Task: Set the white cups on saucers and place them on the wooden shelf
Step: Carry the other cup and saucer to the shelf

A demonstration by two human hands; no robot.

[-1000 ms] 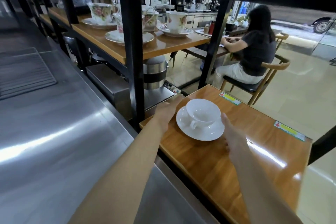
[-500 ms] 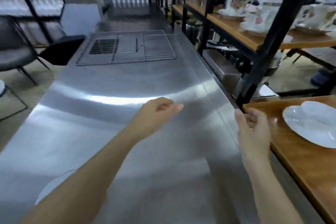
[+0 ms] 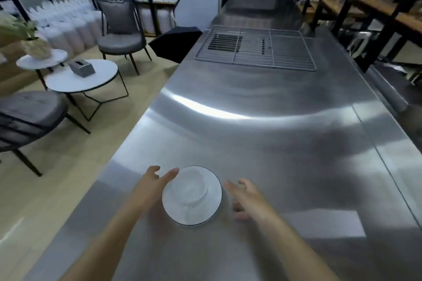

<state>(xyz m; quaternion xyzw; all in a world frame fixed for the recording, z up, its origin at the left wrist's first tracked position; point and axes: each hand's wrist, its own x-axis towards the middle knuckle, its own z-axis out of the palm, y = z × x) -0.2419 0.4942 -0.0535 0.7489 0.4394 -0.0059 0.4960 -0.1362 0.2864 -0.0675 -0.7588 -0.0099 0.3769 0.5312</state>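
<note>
A white cup (image 3: 190, 187) sits on a white saucer (image 3: 201, 210) near the front-left part of a stainless steel counter (image 3: 274, 143). The picture is blurred, so the cup's handle cannot be made out with certainty.

The left hand (image 3: 149, 186) is at the saucer's left edge, fingers spread open, with the thumb reaching toward the upper-left rim. Whether it touches the rim cannot be determined. The right hand (image 3: 247, 198) is just beside the saucer's right edge, fingers open and extended, with a narrow gap to the rim. Neither hand is closed on anything. The two hands flank the saucer, one on each side.

Further back on the counter lies a wire rack (image 3: 258, 49), well apart from the saucer. At the upper right stands a wooden shelf (image 3: 374, 10) on a black frame (image 3: 388, 27); its contents are too blurred to identify.

To the left of the counter, on the floor, are two round white tables (image 3: 91, 80), the nearer one carrying a grey tissue box (image 3: 82, 68), and the farther one a potted plant (image 3: 34, 45). Grey chairs (image 3: 120, 36) stand near them. White bottles line the racks (image 3: 59, 7) behind.
</note>
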